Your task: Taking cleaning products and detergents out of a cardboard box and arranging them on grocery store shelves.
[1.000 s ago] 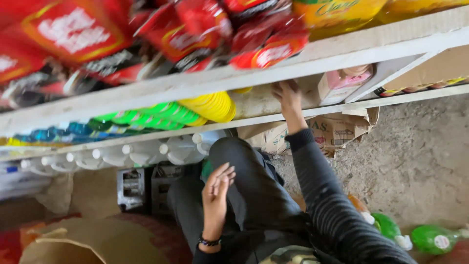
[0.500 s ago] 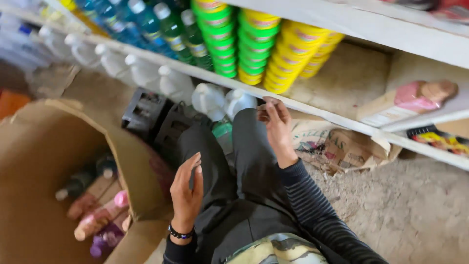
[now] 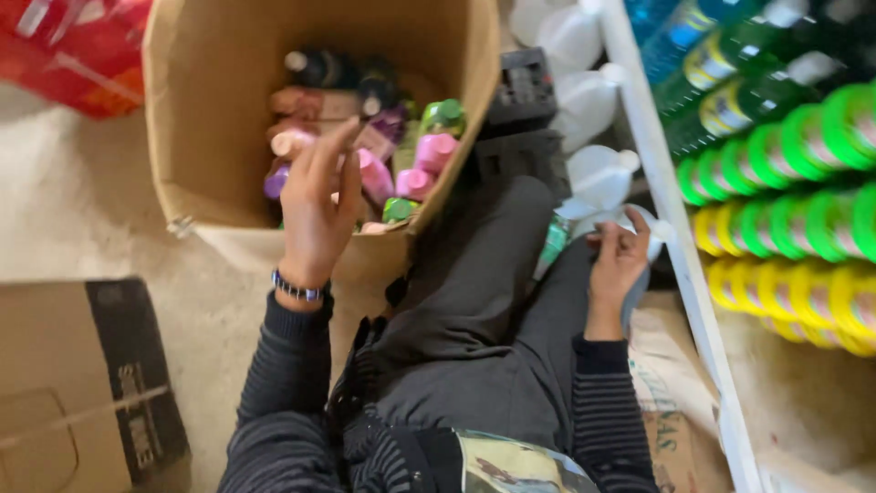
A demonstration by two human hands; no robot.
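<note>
My left hand point(image 3: 315, 205) hovers over an open cardboard box point(image 3: 201, 137), fingers spread and holding nothing. Inside the box lie several small bottles point(image 3: 411, 164) with pink, purple and green caps. My right hand point(image 3: 619, 265) rests by my knee next to the white shelf edge point(image 3: 675, 265), fingers loosely apart and nothing visibly gripped. It is close to a white plastic jug point(image 3: 598, 173). I sit on the floor in dark trousers and a striped sweater.
Shelves on the right hold stacked green and yellow lids or containers point(image 3: 803, 228) and green and blue bottles point(image 3: 721, 73). A flattened brown carton point(image 3: 82, 393) lies at the left, red packets point(image 3: 64, 50) at the top left. A dark crate point(image 3: 525, 100) stands behind the box.
The view has swung down from the shelves to the box. My left hand moved out over the box; my right hand came down from the shelf to beside my knee.
</note>
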